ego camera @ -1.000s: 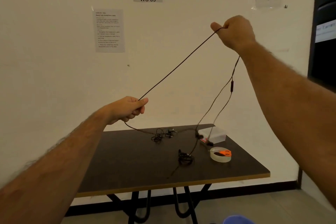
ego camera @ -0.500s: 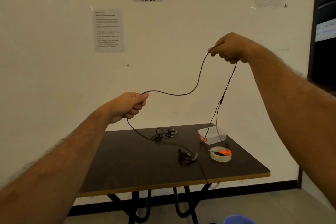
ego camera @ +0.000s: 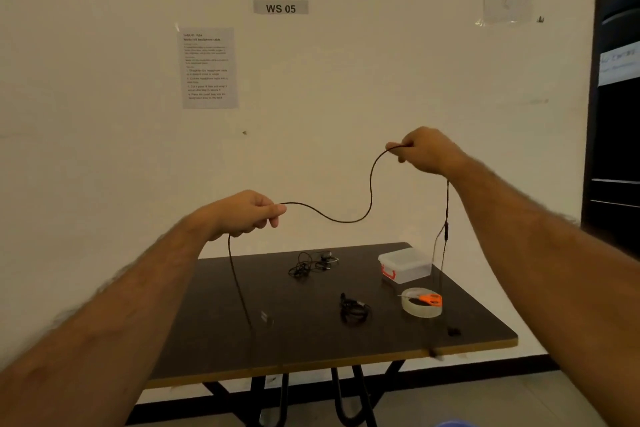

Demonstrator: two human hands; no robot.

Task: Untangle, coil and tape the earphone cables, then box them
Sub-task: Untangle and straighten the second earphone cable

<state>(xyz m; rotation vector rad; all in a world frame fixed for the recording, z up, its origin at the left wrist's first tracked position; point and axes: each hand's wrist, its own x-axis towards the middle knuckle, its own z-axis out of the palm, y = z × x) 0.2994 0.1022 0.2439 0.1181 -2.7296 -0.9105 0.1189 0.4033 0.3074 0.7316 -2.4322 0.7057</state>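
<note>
Cable [ego camera: 349, 218] of one black earphone hangs slack in a wave between both hands above the table [ego camera: 221, 329]: the left hand [ego camera: 244, 213] pinches it lower, the right hand [ego camera: 427, 151] grips it higher. Two tangled earphones [ego camera: 311, 263] and [ego camera: 353, 308] lie on the table, near the lidded plastic box [ego camera: 405, 265] and the tape roll [ego camera: 420, 308] carrying orange scissors [ego camera: 429, 298].

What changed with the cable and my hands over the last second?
The right hand came down toward the left hand, so the thin black earphone cable, taut a second ago, now sags in a wave between them. Both hands kept their grip. The two tangled black earphone bundles on the dark table stayed put.
</note>
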